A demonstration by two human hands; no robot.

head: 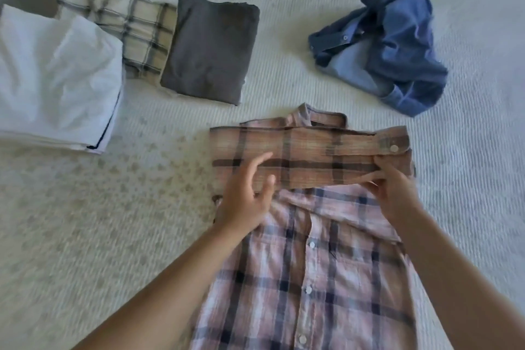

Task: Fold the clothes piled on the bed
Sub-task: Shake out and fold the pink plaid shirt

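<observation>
A pink plaid button shirt lies flat on the bed in front of me, collar at the far end. One sleeve is folded across the upper chest, its cuff with a button at the right. My right hand pinches the sleeve's near edge by the cuff. My left hand hovers over the sleeve's left part with fingers spread and relaxed, holding nothing. A crumpled blue denim shirt lies unfolded at the far right.
Three folded pieces lie at the far left: a grey top, a cream checked shirt and a white garment. The pale textured bedspread stretches around everything.
</observation>
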